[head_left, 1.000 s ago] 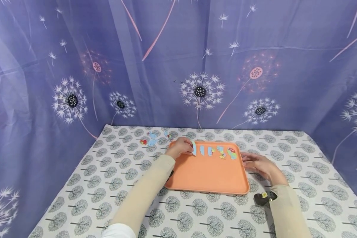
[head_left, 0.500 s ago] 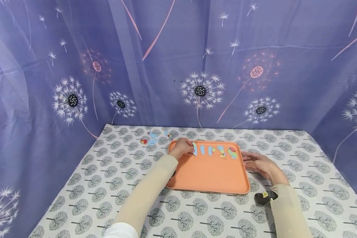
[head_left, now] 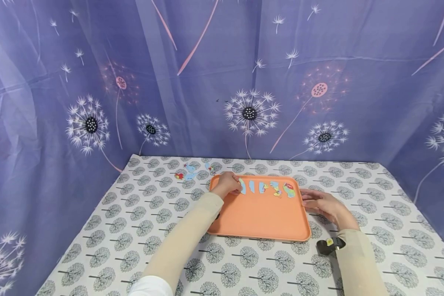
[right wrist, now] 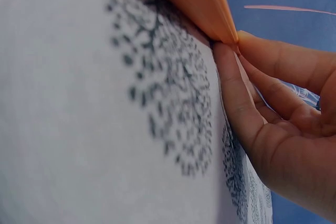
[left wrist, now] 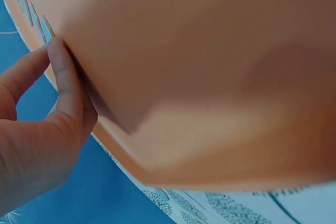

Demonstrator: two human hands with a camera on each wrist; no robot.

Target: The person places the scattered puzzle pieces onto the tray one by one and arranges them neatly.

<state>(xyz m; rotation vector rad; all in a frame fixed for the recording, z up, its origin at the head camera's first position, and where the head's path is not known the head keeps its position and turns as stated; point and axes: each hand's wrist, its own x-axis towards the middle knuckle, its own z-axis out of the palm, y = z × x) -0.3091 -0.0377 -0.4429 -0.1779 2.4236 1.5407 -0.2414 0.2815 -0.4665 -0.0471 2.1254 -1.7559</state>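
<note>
Little has shifted; arranging seems unfinished: left hand touches 11 o'clock piece, grip unclear; right hand pinches tray at 2 o'clock.

Tray is orange, pcs blue/red/yel, cloth wht w/ grey trees, curtain purple.

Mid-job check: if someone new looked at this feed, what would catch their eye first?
Probably the bright orange tray on the tree-print cloth, with a row of colourful pieces along its far side. Next, the left hand at the row's leftmost piece and the right hand at the tray's right edge. Behind it all hangs the purple dandelion curtain.
</note>
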